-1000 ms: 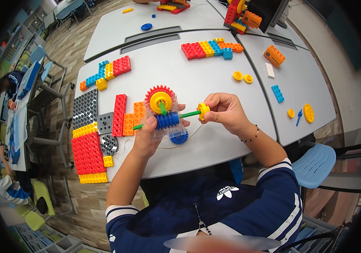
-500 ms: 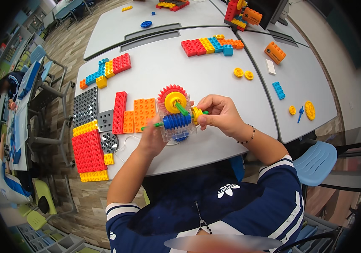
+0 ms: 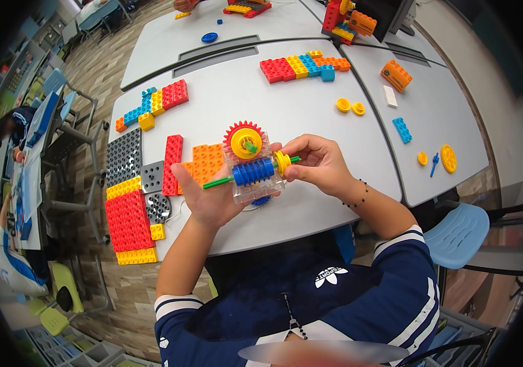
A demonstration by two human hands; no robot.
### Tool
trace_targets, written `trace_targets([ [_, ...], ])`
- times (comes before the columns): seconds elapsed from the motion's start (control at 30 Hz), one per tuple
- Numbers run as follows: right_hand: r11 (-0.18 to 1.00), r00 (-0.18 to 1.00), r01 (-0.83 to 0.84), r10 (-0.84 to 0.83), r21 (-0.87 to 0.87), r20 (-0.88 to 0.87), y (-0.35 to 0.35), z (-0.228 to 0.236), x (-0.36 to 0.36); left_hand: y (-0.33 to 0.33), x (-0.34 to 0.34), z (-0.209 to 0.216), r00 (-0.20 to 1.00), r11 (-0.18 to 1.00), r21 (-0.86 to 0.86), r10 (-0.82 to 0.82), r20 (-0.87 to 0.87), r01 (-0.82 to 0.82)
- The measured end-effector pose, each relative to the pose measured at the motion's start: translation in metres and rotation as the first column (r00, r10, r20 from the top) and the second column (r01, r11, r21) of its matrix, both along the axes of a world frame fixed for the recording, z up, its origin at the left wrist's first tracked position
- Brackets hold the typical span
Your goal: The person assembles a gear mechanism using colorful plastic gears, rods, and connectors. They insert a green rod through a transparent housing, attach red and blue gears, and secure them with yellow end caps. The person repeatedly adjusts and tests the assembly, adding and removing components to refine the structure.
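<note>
Over the near table edge, my left hand [image 3: 209,205] supports a clear gearbox housing [image 3: 245,194] from beneath, its thumb stretched out away from the parts. A blue worm gear [image 3: 253,172] sits across the housing on a green axle [image 3: 217,183] that sticks out at both sides. My right hand [image 3: 316,162] is closed in a pinch on a yellow pulley [image 3: 282,161] at the axle's right end. Above the worm gear are a red gear [image 3: 231,137] and a yellow wheel [image 3: 240,145] with a green axle end at its middle. Part of a blue gear [image 3: 262,200] shows below.
Red plates [image 3: 130,219], a dark grey plate [image 3: 124,153] and orange bricks [image 3: 208,162] lie left of my hands. Joined coloured bricks [image 3: 298,66] lie farther off. Yellow wheels [image 3: 343,105], a yellow gear [image 3: 449,158] and a blue brick [image 3: 402,130] lie to the right.
My left thumb has lifted off the green axle and spread outward. The gearbox has tipped, so the red gear faces up more. A person's hand has appeared at the far table.
</note>
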State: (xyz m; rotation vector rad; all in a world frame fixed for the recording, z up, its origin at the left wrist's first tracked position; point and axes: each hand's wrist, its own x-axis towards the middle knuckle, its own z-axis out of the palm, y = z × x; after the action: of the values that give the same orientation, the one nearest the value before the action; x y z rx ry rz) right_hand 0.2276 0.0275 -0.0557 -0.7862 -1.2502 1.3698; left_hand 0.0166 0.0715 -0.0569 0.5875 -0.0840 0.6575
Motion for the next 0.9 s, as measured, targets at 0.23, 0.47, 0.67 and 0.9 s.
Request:
trace_targets([
  [0.23, 0.998, 0.987, 0.041, -0.046, 0.036, 0.155, 0.018, 0.003, 0.029, 0.0, 0.001, 0.005, 0.969, 0.987, 0.115, 0.135, -0.209, -0.113],
  [0.47, 0.746, -0.054, 0.521, -0.456, 0.415, 0.888, 0.04, -0.001, 0.147, -0.001, 0.002, -0.007, 0.906, 0.946, 0.216, 0.301, -0.298, -0.243],
  [0.67, 0.794, 0.069, 0.576, -0.284, 0.194, 0.956, 0.046, -0.015, 0.163, 0.004, 0.001, -0.008, 0.949, 0.966, -0.142, 0.175, -0.262, -0.217],
  [0.9, 0.788, 0.086, 0.582, -0.308, 0.203, 0.947, 0.048, -0.016, 0.165, 0.003, -0.001, -0.007, 0.874, 0.942, -0.008, 0.309, -0.377, -0.336],
])
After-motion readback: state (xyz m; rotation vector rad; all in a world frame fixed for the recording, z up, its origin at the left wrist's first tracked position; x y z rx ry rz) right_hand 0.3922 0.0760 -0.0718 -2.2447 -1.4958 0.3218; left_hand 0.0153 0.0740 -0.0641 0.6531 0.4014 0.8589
